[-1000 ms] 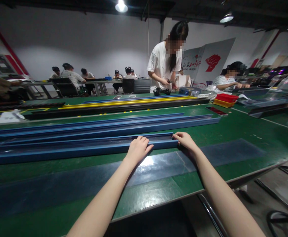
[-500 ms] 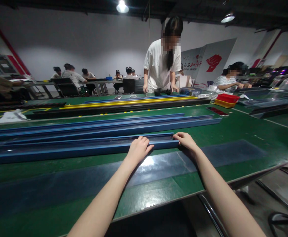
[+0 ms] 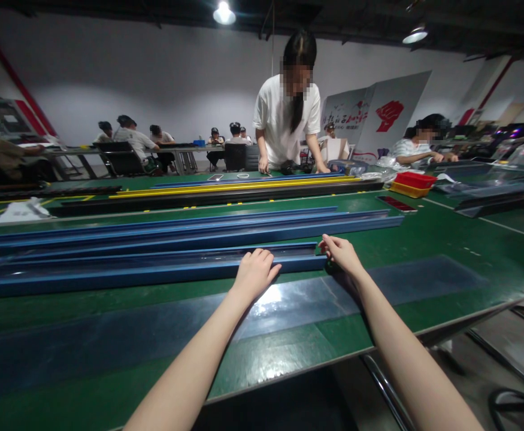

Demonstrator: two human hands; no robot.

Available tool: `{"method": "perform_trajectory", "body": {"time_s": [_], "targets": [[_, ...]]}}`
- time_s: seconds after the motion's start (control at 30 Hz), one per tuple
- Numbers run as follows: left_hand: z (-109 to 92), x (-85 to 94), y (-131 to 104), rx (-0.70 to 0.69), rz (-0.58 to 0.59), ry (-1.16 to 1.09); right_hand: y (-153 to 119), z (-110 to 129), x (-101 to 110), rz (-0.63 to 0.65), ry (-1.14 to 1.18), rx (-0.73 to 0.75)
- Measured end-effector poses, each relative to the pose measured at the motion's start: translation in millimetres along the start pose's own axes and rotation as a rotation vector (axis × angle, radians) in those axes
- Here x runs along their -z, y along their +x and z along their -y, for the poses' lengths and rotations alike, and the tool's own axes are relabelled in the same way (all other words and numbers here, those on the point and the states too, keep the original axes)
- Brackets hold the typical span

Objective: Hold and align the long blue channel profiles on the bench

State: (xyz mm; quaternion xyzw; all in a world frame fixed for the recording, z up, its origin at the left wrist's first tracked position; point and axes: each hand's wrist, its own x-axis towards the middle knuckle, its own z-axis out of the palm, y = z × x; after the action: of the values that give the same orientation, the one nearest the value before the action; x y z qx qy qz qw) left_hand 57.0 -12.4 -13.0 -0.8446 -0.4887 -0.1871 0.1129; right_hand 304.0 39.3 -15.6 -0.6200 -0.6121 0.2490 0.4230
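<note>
1. Clock positions follow the worker's seat, twelve straight ahead. A long blue channel (image 3: 154,277), open-topped, lies on the green worktop (image 3: 445,233), running from ten o'clock to its end at twelve.
2. The left hand (image 3: 255,272) rests at eleven, fingers bent over the channel's near wall; from where I stand I cannot tell whether it grips or only steadies.
3. The right hand (image 3: 341,254) is just past twelve, beside the channel's end, fingertips drawn together. I cannot tell whether they pinch anything.
4. The channel looks light and stiff along its length, though so long a piece would probably flex or swing if lifted by one end. Two holds set well apart on its walls seem best.
5. A clear sheet (image 3: 297,302), nearer the worker, looks thin, floppy and slippery; its edges seem the safest hold.
</note>
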Motion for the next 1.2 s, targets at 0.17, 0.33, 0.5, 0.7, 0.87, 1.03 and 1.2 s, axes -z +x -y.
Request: {"method": "perform_trajectory", "body": {"time_s": [0.17, 0.33, 0.5, 0.7, 0.87, 1.03, 1.2], "targets": [[0, -0.1, 0, 0.002, -0.003, -0.008, -6, 9, -1, 0.055, -0.049, 0.107], [-1, -0.1, 0, 0.005, -0.013, -0.015, -20, 23, -10, 0.111, -0.234, 0.306], [-2, 0.9, 0, 0.002, -0.012, -0.006, -27, 27, -19, 0.046, -0.504, 0.421], [0, 0.9, 0, -0.004, -0.006, 0.012, -27, 26, -22, 0.052, -0.673, 0.446], [0, 0.9, 0, -0.005, -0.007, 0.02, -26, 28, -24, 0.072, -0.735, 0.394], [-1, 1.0, 0, -0.007, -0.007, 0.026, -26, 26, -24, 0.026, -0.787, 0.43], [2, 3.2, 0, -0.03, 0.037, 0.016, -30, 28, -24, -0.024, -0.819, 0.647]]}}
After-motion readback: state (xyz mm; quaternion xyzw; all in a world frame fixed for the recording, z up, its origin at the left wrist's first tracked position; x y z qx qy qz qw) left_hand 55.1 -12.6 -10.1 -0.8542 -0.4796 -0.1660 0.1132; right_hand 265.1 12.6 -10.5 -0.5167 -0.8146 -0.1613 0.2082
